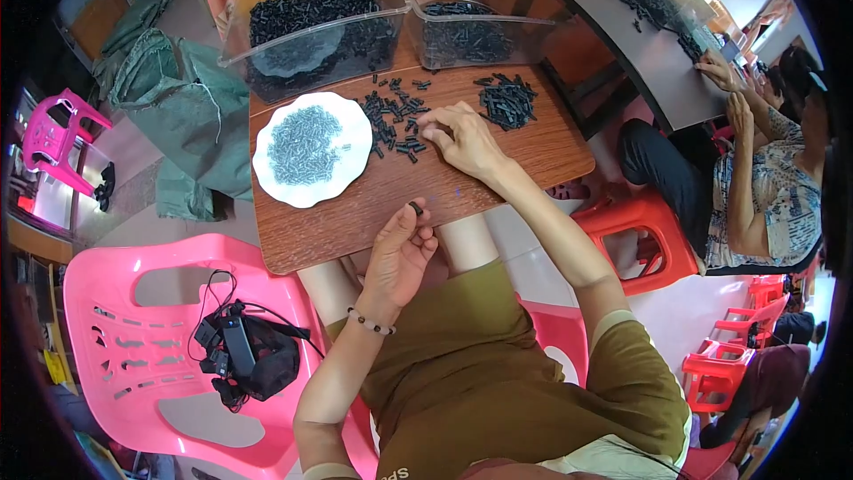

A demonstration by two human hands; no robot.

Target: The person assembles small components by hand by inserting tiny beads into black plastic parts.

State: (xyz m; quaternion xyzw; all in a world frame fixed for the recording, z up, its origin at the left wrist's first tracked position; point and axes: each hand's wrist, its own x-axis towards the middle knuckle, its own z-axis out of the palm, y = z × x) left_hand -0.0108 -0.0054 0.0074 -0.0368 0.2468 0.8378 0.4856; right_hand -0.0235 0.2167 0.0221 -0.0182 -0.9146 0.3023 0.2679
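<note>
My left hand is raised just off the front edge of the brown table, palm up. Between its thumb and index finger is a small black plastic piece. My right hand reaches over the table, its thumb and fingertips pinched at the right edge of a scatter of small black tubular pieces. Whether those fingertips grip a piece is too small to tell. Left of the scatter, a white scalloped plate carries a heap of tiny clear pieces. Past my right hand lies a denser pile of black pieces.
Two clear plastic bins of black pieces stand along the table's back. A pink chair at left holds a black pouch and cables. Green sacks stand beyond. At right, another person works at a dark table.
</note>
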